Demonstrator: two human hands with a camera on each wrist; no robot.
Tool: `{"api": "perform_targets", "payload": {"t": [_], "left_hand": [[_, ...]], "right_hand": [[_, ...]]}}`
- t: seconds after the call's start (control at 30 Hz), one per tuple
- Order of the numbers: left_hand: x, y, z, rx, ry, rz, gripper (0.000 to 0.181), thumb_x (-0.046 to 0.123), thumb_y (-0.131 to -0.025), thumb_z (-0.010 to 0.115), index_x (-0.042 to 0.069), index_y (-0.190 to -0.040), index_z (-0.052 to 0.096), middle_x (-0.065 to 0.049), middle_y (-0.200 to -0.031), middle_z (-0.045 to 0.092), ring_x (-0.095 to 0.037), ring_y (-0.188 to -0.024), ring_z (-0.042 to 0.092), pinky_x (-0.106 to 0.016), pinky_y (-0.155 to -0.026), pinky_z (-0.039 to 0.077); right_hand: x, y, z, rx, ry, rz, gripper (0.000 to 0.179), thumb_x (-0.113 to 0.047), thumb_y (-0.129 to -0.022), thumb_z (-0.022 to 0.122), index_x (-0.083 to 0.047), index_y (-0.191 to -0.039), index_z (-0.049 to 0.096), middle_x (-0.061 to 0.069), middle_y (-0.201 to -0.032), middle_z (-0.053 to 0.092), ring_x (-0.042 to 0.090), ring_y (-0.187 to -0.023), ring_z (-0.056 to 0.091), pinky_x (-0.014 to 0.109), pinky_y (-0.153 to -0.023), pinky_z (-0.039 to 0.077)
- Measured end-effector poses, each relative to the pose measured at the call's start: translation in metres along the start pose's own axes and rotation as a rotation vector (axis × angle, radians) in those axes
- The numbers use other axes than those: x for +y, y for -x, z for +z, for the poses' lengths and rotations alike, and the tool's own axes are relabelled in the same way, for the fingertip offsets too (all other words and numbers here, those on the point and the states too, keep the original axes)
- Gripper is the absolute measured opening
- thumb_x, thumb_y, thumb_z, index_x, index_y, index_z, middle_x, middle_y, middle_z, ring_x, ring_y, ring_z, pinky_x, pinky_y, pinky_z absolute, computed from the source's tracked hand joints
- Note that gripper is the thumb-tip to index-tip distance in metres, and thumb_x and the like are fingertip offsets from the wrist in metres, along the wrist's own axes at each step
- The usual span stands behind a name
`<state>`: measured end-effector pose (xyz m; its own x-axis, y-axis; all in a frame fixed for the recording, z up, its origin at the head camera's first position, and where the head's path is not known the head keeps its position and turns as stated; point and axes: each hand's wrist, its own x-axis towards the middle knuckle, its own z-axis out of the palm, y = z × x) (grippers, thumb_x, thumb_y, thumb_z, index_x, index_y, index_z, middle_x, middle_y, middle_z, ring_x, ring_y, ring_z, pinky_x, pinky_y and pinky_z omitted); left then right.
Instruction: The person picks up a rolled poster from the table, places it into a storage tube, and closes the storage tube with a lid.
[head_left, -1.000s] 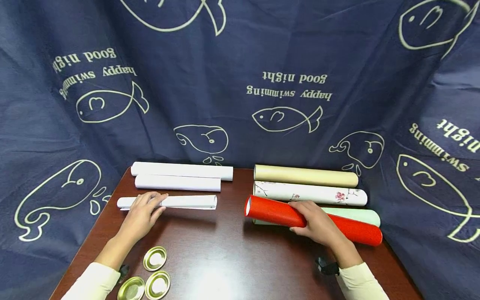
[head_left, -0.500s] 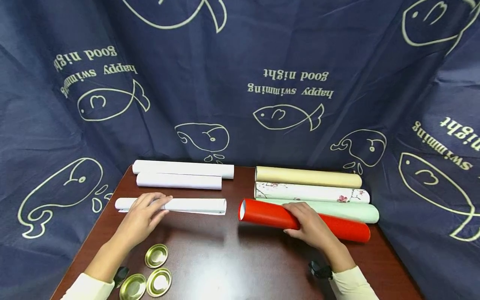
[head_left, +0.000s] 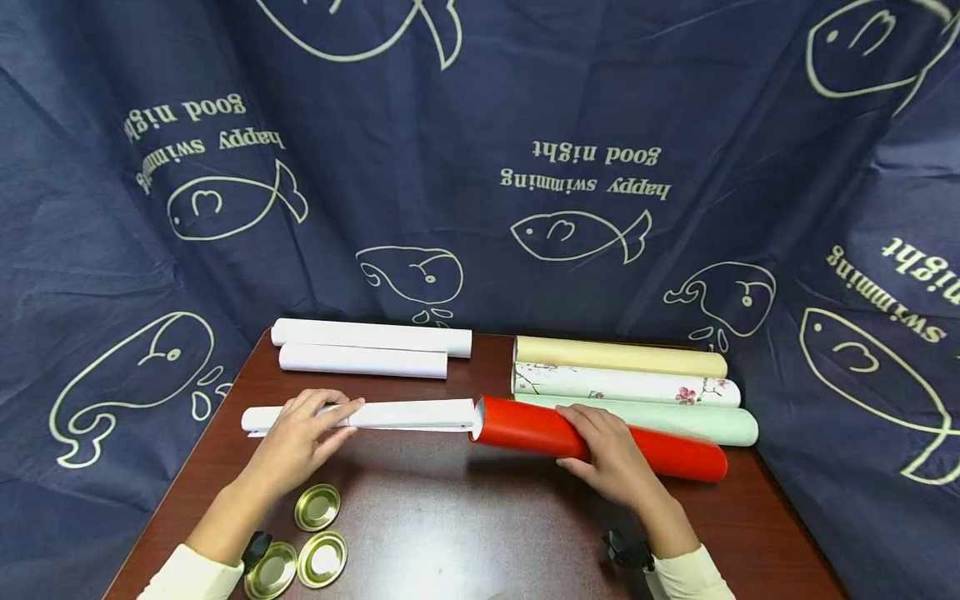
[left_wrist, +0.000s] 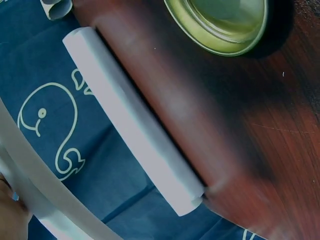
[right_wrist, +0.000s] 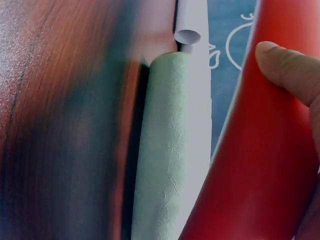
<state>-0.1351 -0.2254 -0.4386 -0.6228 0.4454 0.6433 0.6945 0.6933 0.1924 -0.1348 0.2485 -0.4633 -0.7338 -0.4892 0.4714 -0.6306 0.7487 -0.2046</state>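
My left hand [head_left: 306, 437] grips a rolled sheet of white paper [head_left: 416, 414] around its middle, held above the table. My right hand [head_left: 603, 450] holds a red tube [head_left: 517, 427] from above, thumb on the near side. At the centre of the head view, the paper roll's right end meets the tube's open left end; whether it is inside the rim I cannot tell. In the right wrist view, the thumb [right_wrist: 287, 67] lies on the red tube [right_wrist: 265, 150]. The left wrist view shows the held roll [left_wrist: 45, 200] at its lower left edge.
Two white paper rolls [head_left: 367, 361] lie at the back left. On the right lie a yellow tube [head_left: 622, 356], a flowered tube [head_left: 630, 385] and a mint green tube [head_left: 697, 422]. Several gold lids [head_left: 322, 558] sit at the front left. A blue curtain [head_left: 480, 167] hangs behind the table.
The white paper roll has moved right and the red tube left, so their ends have come together. The red tube has also shifted off the mint green tube.
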Motion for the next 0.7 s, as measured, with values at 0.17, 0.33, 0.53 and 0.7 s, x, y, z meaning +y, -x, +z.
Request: {"api": "perform_targets", "payload": {"t": [0.17, 0.33, 0.53, 0.7], "left_hand": [[0.001, 0.000, 0.001, 0.000, 0.007, 0.029, 0.045, 0.015, -0.075, 0.081, 0.017, -0.119, 0.072, -0.002, -0.103, 0.060, -0.025, -0.094, 0.057, -0.046, -0.073, 0.044], [0.003, -0.002, 0.006, -0.031, -0.005, 0.060, 0.044, 0.019, -0.076, 0.080, 0.018, -0.119, 0.073, 0.001, -0.101, 0.059, -0.021, -0.089, 0.056, -0.044, -0.070, 0.044], [0.007, -0.006, 0.009, -0.053, -0.005, 0.112, 0.042, 0.021, -0.076, 0.077, 0.018, -0.118, 0.073, 0.003, -0.099, 0.058, -0.020, -0.086, 0.057, -0.042, -0.068, 0.045], [0.011, -0.009, 0.013, -0.051, 0.001, 0.157, 0.040, 0.022, -0.077, 0.077, 0.018, -0.117, 0.074, 0.002, -0.098, 0.058, -0.019, -0.086, 0.057, -0.042, -0.069, 0.046]], "right_hand": [[-0.001, 0.002, 0.001, 0.039, -0.013, -0.001, 0.078, -0.025, -0.070, 0.090, -0.016, -0.138, 0.054, 0.007, -0.127, 0.059, 0.031, -0.114, 0.056, 0.057, -0.091, 0.045], [-0.003, 0.004, 0.004, 0.058, -0.020, -0.017, 0.076, -0.025, -0.068, 0.090, -0.015, -0.135, 0.057, 0.007, -0.125, 0.060, 0.031, -0.112, 0.057, 0.057, -0.091, 0.045], [-0.005, 0.006, 0.008, 0.052, -0.021, -0.025, 0.076, -0.027, -0.068, 0.091, -0.014, -0.135, 0.057, 0.006, -0.125, 0.060, 0.030, -0.114, 0.056, 0.055, -0.094, 0.043], [-0.008, 0.006, 0.010, 0.053, -0.022, -0.041, 0.074, -0.030, -0.069, 0.090, -0.014, -0.134, 0.058, 0.006, -0.125, 0.060, 0.030, -0.114, 0.056, 0.054, -0.095, 0.042]]}}
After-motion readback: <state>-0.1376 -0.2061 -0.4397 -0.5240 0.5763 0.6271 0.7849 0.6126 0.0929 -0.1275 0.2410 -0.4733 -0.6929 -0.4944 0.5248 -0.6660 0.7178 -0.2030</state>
